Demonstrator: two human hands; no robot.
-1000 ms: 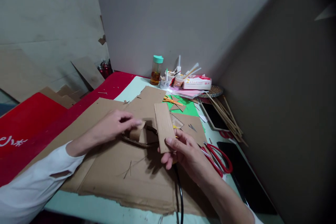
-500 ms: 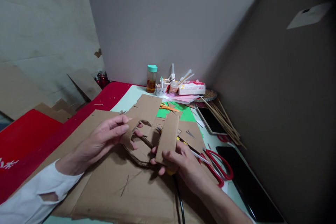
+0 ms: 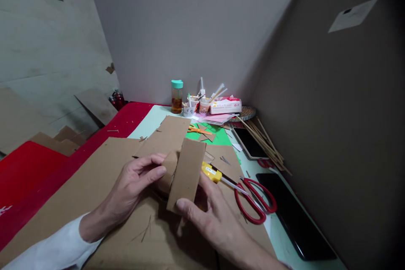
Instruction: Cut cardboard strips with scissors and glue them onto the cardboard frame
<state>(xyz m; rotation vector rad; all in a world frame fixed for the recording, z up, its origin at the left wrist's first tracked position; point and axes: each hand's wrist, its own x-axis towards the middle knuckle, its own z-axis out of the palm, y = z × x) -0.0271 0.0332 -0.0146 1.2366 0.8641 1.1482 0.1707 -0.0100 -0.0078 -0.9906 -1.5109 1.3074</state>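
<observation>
A curved piece of cardboard [image 3: 168, 171] is pinched between the thumb and fingers of my left hand [image 3: 136, 183]. My right hand [image 3: 207, 209] grips a flat rectangular cardboard strip [image 3: 189, 168], its thumb pressed on the lower end. The strip's long left edge meets or overlaps the curved piece; whether they are joined I cannot tell. Just beyond my right hand lies a yellow hot glue gun [image 3: 211, 171], partly hidden, with a clear glue stick coming out of its back. Red-handled scissors [image 3: 255, 200] rest to the right of it.
Large cardboard sheets [image 3: 104, 173] cover the table. Orange scissors [image 3: 201, 130] lie on green paper at the back. A lidded bottle [image 3: 176, 97], paper cups [image 3: 205, 105] and a tissue pack [image 3: 225, 106] stand by the wall. A black phone [image 3: 294, 215] and wooden sticks [image 3: 265, 141] are at right.
My right hand has brought the flat strip left against the curved cardboard, which has turned in my left hand. The glue gun is more exposed, and the view has shifted slightly.
</observation>
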